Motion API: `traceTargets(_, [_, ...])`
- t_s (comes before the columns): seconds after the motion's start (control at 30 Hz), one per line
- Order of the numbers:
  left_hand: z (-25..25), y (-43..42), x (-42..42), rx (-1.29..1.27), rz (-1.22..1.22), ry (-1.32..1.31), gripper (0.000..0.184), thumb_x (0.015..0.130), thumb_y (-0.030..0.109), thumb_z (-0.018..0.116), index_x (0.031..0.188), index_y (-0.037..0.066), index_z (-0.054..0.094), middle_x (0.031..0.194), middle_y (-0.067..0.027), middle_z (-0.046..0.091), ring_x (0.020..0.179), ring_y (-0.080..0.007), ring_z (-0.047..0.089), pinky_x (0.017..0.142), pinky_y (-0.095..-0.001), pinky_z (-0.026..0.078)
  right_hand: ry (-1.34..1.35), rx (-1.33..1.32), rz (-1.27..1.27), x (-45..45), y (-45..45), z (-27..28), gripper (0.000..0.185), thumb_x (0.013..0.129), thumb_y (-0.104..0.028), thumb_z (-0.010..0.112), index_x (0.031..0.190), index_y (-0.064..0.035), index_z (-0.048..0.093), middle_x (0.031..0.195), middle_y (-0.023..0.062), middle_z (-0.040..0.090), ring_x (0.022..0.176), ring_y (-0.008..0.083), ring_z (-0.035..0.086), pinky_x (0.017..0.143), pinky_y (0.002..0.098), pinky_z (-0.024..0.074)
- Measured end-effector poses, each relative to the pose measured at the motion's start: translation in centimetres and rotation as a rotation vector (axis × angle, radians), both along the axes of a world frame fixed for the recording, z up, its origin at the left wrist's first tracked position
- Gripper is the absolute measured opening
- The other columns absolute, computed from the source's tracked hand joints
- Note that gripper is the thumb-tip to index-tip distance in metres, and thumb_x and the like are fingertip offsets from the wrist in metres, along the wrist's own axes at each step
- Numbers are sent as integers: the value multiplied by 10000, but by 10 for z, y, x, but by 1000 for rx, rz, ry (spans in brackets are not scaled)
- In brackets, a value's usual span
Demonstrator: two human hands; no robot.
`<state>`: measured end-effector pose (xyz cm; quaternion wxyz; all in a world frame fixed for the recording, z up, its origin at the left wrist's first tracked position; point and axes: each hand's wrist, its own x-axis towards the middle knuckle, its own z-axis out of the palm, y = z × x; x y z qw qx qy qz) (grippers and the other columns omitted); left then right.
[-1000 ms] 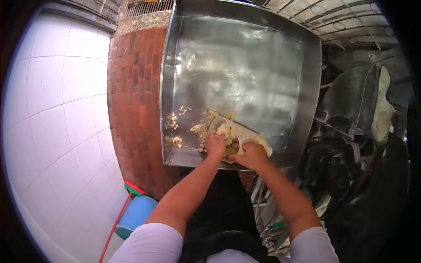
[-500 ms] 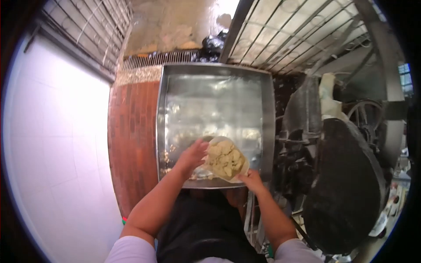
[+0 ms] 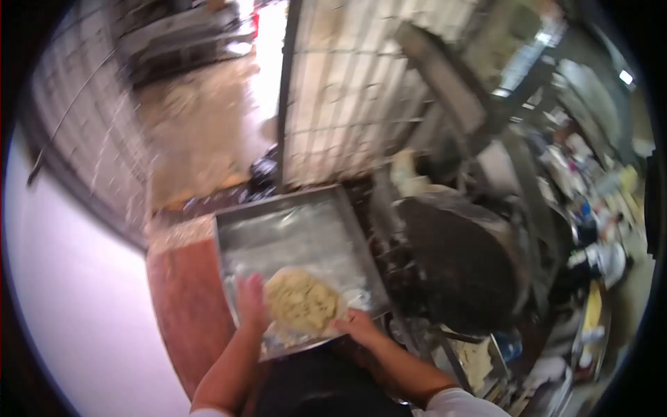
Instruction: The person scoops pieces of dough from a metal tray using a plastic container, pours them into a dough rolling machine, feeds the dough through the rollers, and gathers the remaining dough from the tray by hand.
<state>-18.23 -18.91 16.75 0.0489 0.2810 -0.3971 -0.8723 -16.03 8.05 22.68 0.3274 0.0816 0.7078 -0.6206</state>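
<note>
A pale plastic bowl [image 3: 340, 314] full of crumbly yellowish dough [image 3: 300, 300] is held over the near end of a large metal tray [image 3: 285, 236]. My right hand [image 3: 358, 326] grips the bowl's rim on its near right side, thumb uppermost. On the other side, my left hand [image 3: 251, 302] is beside the dough, blurred, with its fingers stretched out; whether it touches the bowl I cannot tell. Small pale crumbs lie in the tray's near left part, partly hidden by my hand and the bowl.
To the right stands a machine with a big dark guard [image 3: 458, 264]. A metal gate [image 3: 361, 97] rises behind the tray, with a black bag [image 3: 264, 170] by it. A white surface [image 3: 76, 299] is at left, and a cluttered area [image 3: 597, 229] lies far right.
My view has swung to the right, so the tray appears lower and tilted and more of the cluttered right side shows. The bowl stays in my right hand.
</note>
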Motion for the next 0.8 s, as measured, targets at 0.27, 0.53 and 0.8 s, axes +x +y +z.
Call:
traceTargets(0.27, [-69, -84, 32, -14, -505, -395, 733, 862, 696, 409, 1199, 46, 449, 979, -133, 551, 771, -287, 568, 600, -428, 490, 41, -158, -356, 71, 23, 87, 313, 854, -225, 679, 1044, 23, 663, 906, 40, 679, 788, 93, 615, 710, 232, 493])
traceTargets(0.53, [-169, -75, 55, -898, -1269, -481, 600, 794, 609, 584, 998, 46, 616, 777, -107, 586, 637, -233, 534, 535, -390, 444, 566, -269, -861, 163, 130, 227, 242, 849, -255, 660, 902, -19, 660, 826, 54, 654, 709, 139, 629, 640, 266, 518])
traceTargets(0.8, [-168, -68, 49, -966, -1126, -509, 549, 822, 566, 573, 985, 43, 616, 773, -115, 589, 637, -236, 541, 501, -403, 437, 758, -50, -894, 155, 268, 374, 511, 851, -573, 579, 759, -71, 613, 573, 16, 547, 454, 108, 496, 404, 240, 358])
